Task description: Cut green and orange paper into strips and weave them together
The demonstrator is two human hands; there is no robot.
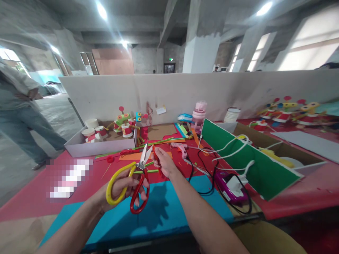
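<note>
My left hand [124, 184] is closed around scissors [142, 164] with one yellow and one red handle. Their metal blades are parted and point up and away, close beside my right hand [164, 161]. Between the thumb and fingers of that hand is a small orange-red strip [153, 149], perhaps paper; its tip stands next to the blades, and whether they touch it I cannot tell. Both hands are above a blue sheet [164, 208], which carries their shadow. Green strips [152, 171] lie just behind on the red table cover.
A pink glue gun [181, 149] lies beyond my right hand. Cables run to a purple power strip [230, 188] beside a green-sided box [243, 158]. At the back left, a white box [103, 150] holds paper cups and figures. A person [23, 106] stands at the left.
</note>
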